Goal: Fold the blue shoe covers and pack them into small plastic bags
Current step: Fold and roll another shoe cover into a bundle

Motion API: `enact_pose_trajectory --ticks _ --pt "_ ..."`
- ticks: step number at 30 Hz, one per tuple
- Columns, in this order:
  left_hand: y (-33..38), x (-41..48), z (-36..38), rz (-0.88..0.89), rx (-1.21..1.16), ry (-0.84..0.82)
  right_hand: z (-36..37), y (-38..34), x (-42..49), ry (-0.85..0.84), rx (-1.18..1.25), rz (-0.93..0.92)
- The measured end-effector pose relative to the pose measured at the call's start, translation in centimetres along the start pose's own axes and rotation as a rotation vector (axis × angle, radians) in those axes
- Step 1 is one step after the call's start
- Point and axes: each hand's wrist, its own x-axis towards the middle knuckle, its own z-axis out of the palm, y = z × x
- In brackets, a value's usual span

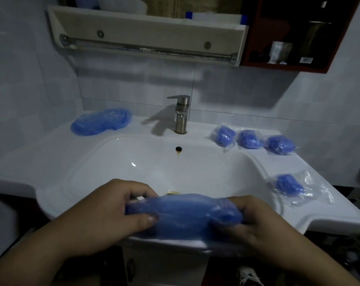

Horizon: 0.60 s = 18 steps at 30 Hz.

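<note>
Pale tiled walls close round a white sink [51, 153] in a dim bathroom, with one shelf [146, 27] above it that carries a single metal towel bar [148, 49].

At the far left of the sink's back ledge lies one loose heap of blue shoe covers [101, 124], unfolded; how many are in it cannot be counted.

Nearer the camera, the left hand [113, 209] grips the left end of the held shoe cover [185, 215], with the thumb pressed on its near face and the fingers curled over its far edge. This one cover is stretched lengthwise over the front rim of the sink, between the two hands. It is not in any bag.

Behind it, at the middle of the back ledge, stands one steel faucet [181, 114], with one dark overflow hole [178, 149] in the basin wall below it.

The right hand [255, 219] holds the crumpled right end of the same cover, which bunches over its fingers.

On the right ledge there are four small clear plastic bags, each with a blue bundle inside. Three lie in a row near the wall: the first bag [223, 136], the second bag [249, 139] and the third bag [280, 145], just beside one another. The fourth bag [288, 184] lies apart from them, nearer the front, and its loose clear plastic spreads to the right of the bundle.

One dark red cabinet [298, 34] hangs at the upper right; what stands in it is too dark to make out.
</note>
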Motion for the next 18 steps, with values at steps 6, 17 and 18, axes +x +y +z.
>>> enact_pose_trajectory --ticks 6,17,18 --pt "-0.7 0.7 0.5 -0.177 -0.123 0.16 0.2 -0.9 0.4 0.115 0.186 0.141" --pt "-0.8 2.1 3.2 -0.335 0.231 0.368 1.2 -0.5 1.2 0.278 -0.217 0.302" --pt "-0.6 2.1 3.4 -0.338 0.256 0.363 1.0 -0.7 1.1 0.286 -0.246 0.311"
